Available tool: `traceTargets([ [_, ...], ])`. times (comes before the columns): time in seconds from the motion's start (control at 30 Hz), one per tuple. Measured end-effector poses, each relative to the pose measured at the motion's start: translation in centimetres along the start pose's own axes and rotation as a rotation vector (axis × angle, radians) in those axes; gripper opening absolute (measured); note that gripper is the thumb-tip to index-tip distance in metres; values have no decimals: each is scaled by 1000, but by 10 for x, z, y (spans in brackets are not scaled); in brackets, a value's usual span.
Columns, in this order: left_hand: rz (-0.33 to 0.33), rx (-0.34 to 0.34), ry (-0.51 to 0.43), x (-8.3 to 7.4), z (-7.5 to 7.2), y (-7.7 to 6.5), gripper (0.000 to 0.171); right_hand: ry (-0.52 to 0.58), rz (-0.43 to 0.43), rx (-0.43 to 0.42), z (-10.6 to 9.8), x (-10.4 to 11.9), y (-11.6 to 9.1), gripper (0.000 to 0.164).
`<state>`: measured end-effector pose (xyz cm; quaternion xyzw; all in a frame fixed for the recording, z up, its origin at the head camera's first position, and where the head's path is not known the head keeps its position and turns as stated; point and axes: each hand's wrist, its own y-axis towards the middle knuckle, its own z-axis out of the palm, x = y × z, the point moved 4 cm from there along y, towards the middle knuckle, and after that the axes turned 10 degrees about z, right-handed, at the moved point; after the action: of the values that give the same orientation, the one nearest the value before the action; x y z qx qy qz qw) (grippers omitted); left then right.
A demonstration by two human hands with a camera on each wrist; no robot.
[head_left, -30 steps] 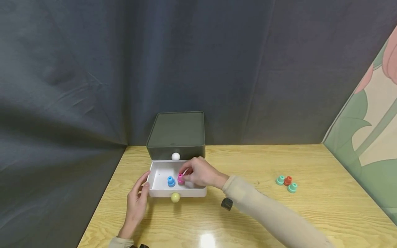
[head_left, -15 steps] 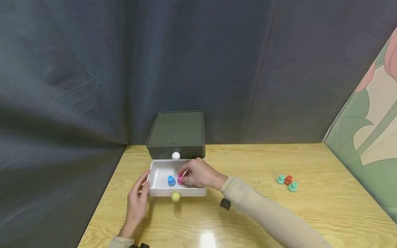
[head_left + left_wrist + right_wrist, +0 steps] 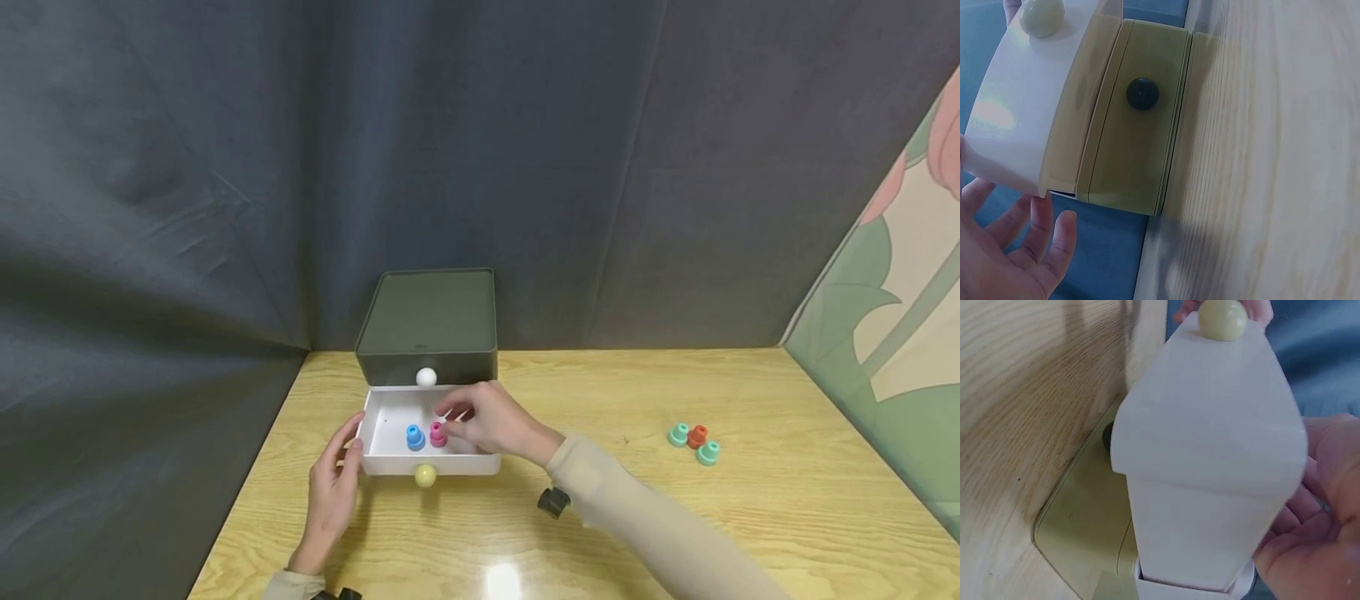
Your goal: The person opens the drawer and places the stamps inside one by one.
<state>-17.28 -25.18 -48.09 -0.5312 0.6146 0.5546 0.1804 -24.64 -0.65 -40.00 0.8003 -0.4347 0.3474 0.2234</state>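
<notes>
A small pink stepped plug (image 3: 438,435) with a hole in its top stands upright in the pulled-out white drawer (image 3: 390,465). To its left stands a like blue plug (image 3: 416,438). My right hand (image 3: 491,422) hovers over the drawer's right side, thumb and fingers spread apart. Its thumb tip is close by the pink plug; whether they touch I cannot tell. At the drawer's left front corner, my left hand (image 3: 333,483) rests its fingers against the side, with the thumb near the front. In the left wrist view its fingers (image 3: 1054,250) are loosely bent below the corner.
The dark drawer box (image 3: 427,317) stands against the grey curtain (image 3: 480,167). A white knob (image 3: 426,377) marks its upper drawer, a yellow-green knob (image 3: 425,476) the pulled one; lower is a dark knob (image 3: 1142,94). Two teal plugs (image 3: 707,453) and a red plug (image 3: 697,436) stand at right.
My right fingers have spread and lifted off the pink plug, which stays in the drawer beside the blue one. The left hand has stayed at the drawer's corner.
</notes>
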Motion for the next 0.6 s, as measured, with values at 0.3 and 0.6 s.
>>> traceTargets([
  [0.3, 17, 8, 7, -1, 0, 2, 38, 170, 12, -160, -19, -9, -23, 18],
  [0.6, 9, 22, 28, -1, -2, 2, 38, 296, 139, -353, -39, -37, -58, 18],
])
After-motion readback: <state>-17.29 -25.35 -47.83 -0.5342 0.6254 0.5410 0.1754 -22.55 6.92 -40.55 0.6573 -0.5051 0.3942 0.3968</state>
